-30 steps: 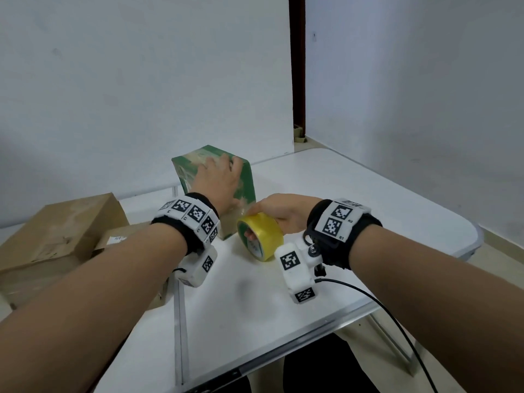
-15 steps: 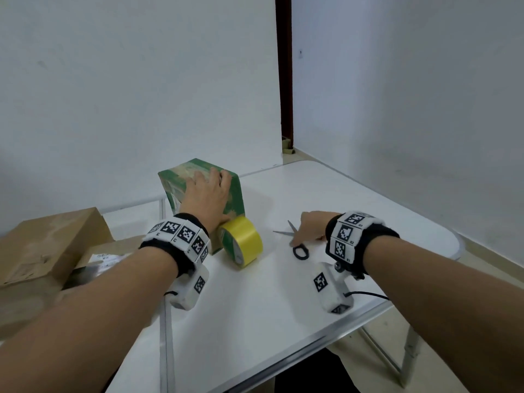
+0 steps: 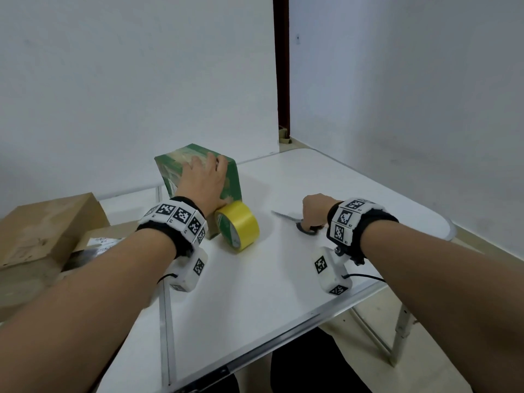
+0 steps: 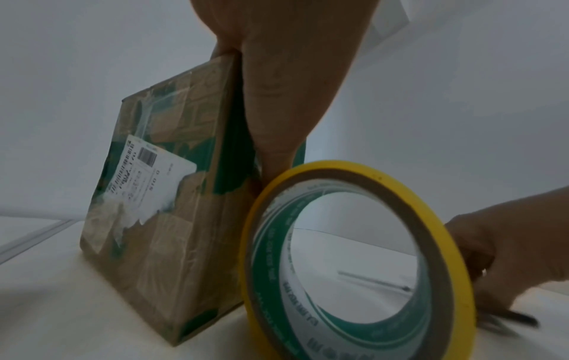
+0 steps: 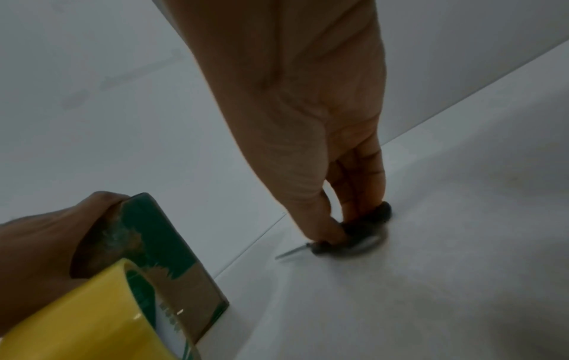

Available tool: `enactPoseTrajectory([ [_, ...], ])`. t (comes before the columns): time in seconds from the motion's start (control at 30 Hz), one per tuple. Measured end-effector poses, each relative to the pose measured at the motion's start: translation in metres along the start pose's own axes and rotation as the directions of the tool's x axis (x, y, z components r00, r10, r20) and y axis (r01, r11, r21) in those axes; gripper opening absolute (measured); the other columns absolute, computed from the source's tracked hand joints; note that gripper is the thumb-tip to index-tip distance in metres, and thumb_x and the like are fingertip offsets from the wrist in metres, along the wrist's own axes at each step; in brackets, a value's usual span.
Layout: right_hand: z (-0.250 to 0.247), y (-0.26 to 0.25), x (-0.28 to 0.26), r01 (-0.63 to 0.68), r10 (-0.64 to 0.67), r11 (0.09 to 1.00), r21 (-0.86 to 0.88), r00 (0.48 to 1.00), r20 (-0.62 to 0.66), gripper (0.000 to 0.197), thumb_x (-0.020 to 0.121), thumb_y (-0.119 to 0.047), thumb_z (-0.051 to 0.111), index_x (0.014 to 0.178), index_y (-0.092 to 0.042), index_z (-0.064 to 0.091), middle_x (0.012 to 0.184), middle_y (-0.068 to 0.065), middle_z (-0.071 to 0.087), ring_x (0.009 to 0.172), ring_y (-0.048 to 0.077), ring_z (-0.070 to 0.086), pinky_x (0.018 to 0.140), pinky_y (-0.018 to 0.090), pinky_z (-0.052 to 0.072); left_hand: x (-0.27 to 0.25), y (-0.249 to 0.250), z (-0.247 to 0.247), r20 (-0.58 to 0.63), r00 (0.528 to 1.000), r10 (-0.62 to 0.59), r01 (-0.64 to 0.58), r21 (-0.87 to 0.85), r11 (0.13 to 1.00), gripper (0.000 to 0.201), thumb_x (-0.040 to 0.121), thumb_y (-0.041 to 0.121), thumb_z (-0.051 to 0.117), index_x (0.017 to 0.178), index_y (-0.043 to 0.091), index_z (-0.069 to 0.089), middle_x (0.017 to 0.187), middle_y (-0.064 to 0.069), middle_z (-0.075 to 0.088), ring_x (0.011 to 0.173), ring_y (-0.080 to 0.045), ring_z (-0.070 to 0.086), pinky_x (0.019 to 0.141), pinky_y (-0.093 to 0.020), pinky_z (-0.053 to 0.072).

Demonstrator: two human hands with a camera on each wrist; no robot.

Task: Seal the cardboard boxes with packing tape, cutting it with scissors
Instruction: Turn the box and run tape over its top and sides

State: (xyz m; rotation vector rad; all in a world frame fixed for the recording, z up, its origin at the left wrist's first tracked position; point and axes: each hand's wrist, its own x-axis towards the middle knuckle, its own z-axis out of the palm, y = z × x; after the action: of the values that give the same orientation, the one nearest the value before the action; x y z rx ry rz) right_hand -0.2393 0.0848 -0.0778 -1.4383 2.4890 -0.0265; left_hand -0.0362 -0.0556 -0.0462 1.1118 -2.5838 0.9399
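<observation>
Resting flat, fingers straight, the left hand (image 3: 204,181) presses the green cardboard box (image 3: 231,177) at centre frame on the white table (image 3: 354,188). Just below it, a yellow tape roll (image 3: 241,224) stands on edge, touching the box. Right of centre, the right hand (image 3: 314,208) grasps the black handles of the scissors (image 3: 295,221), fingers curled.

Box (image 3: 231,177), frame centre: green print over brown cardboard, white label (image 4: 147,175) with black barcode. Tape roll (image 3: 241,224), just below: yellow outside, green-and-white printed core. Scissors (image 3: 300,222), right of centre: black handles, grey blades. Table (image 3: 255,293): white. Boxes (image 3: 42,228), left edge: plain brown. Wristbands (image 3: 178,217): black with black-and-white square markers.
</observation>
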Motion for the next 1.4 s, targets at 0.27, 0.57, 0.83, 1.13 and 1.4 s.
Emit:
enactPoseTrajectory([
  [0.27, -0.047, -0.032, 0.021, 0.404, -0.064, 0.656, 0.637, 0.872, -0.486, 0.033, 0.084, -0.013, 0.069, 0.116, -0.012, 0.06, 0.094, 0.009, 0.069, 0.082, 0.017, 0.06, 0.062, 0.017, 0.046, 0.006, -0.034, 0.008, -0.006, 0.975, 0.221, -0.206, -0.388, 0.898, 0.097, 0.074, 0.049, 0.074, 0.15, 0.022, 0.021, 0.159, -0.001, 0.022, 0.142, -0.028, 0.026, 0.115, -0.046, 0.024],
  [0.57, -0.069, -0.109, 0.037, 0.706, -0.522, 0.652, 0.277, 0.683, -0.511, 0.046, 0.08, -0.021, 0.071, 0.122, -0.02, 0.052, 0.101, 0.003, 0.067, 0.091, 0.019, 0.062, 0.082, 0.029, 0.051, 0.03, -0.049, 0.018, -0.015, 0.992, 0.123, -0.093, -0.748, 0.657, 0.086, 0.065, 0.027, 0.082, 0.14, 0.02, 0.039, 0.143, -0.001, 0.04, 0.126, -0.018, 0.044, 0.1, -0.029, 0.04],
  [0.83, -0.058, -0.107, 0.043, 0.64, -0.522, 0.757, 0.132, 0.713, -0.469, 0.042, 0.082, -0.027, 0.067, 0.121, -0.025, 0.05, 0.108, 0.005, 0.067, 0.093, 0.025, 0.062, 0.081, 0.036, 0.052, -0.004, -0.059, 0.019, 0.196, 0.938, -0.287, 0.215, -0.976, 0.034, 0.033, 0.088, 0.028, 0.068, 0.118, 0.019, 0.056, 0.137, 0.006, 0.043, 0.115, -0.002, 0.052, 0.1, -0.022, 0.04],
  [1.13, -0.05, -0.121, 0.037, 0.593, -0.533, 0.803, -0.058, 0.673, -0.512, 0.042, 0.086, -0.033, 0.061, 0.125, -0.024, 0.049, 0.113, 0.003, 0.065, 0.093, 0.03, 0.063, 0.079, 0.038, 0.051, -0.059, -0.013, -0.011, 0.734, 0.669, 0.118, 0.719, -0.598, -0.354, 0.045, 0.09, 0.045, 0.062, 0.111, 0.005, 0.06, 0.1, -0.018, 0.073, 0.09, -0.027, 0.072, 0.08, -0.034, 0.059],
  [1.4, -0.036, -0.122, 0.041, 0.546, -0.602, 0.79, -0.278, 0.605, -0.522, 0.049, 0.083, -0.033, 0.066, 0.125, -0.015, 0.046, 0.119, 0.007, 0.055, 0.107, 0.028, 0.052, 0.076, 0.036, 0.048, -0.067, -0.003, -0.01, 0.67, 0.74, -0.068, 0.556, -0.665, -0.498, 0.025, 0.096, 0.012, 0.057, 0.117, 0.017, 0.044, 0.107, -0.01, 0.065, 0.076, -0.018, 0.064, 0.063, -0.03, 0.056],
])
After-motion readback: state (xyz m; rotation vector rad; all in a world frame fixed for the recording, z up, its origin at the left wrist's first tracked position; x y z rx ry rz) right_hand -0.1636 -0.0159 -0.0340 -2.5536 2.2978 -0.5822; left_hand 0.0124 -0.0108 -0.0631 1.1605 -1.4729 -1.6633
